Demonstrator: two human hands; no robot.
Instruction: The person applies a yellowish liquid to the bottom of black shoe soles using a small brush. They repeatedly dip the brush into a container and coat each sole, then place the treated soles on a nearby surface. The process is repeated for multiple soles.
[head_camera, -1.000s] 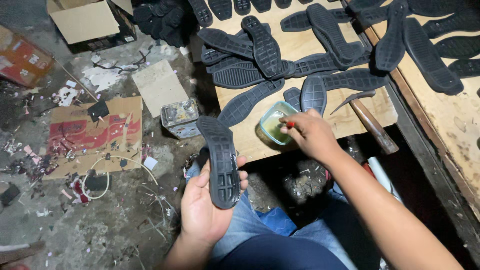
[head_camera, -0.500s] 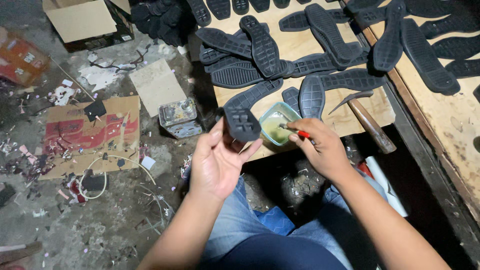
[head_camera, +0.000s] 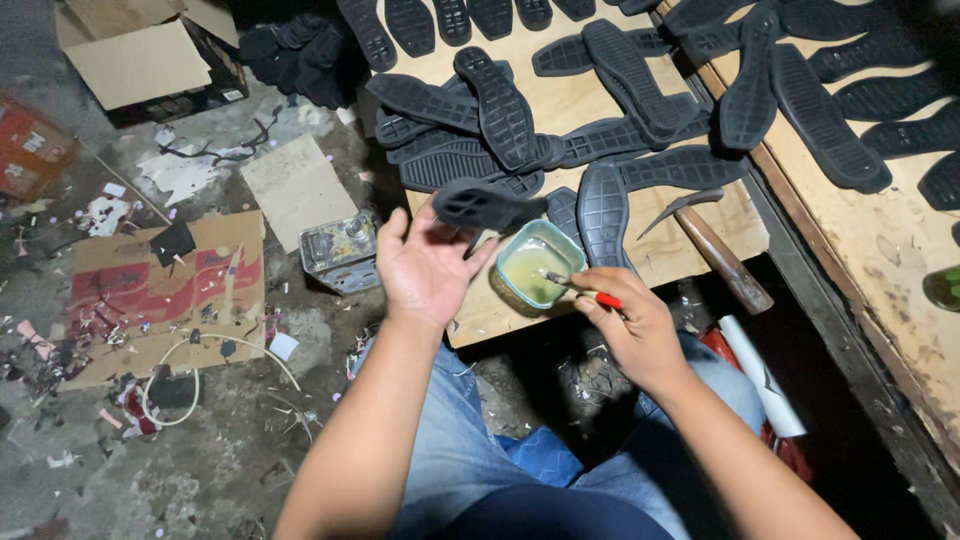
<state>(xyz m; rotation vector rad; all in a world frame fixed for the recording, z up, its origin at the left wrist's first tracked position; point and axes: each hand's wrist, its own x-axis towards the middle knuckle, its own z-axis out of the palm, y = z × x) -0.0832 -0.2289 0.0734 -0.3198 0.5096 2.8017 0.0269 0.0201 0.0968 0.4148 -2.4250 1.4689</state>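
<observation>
Low plywood counter (head_camera: 690, 250), bare light wood, scuffed. Many black rubber shoe soles (head_camera: 500, 105) lie on it, tread up, overlapping in a loose pile toward the far side. Small green bowl (head_camera: 538, 262) of yellowish liquid sits near the front edge. Hammer (head_camera: 722, 258) with wooden handle lies at the front right corner, handle overhanging the edge. Second wooden counter (head_camera: 880, 250) to the right, more black soles (head_camera: 820, 95) on it. Concrete floor (head_camera: 230, 440) left of the counter: flattened cardboard sheet (head_camera: 165, 290), plain board piece (head_camera: 298, 190), open cardboard box (head_camera: 140, 60), square metal can (head_camera: 342, 252) just beside the counter, white cord loop (head_camera: 190, 385), paper scraps scattered.
</observation>
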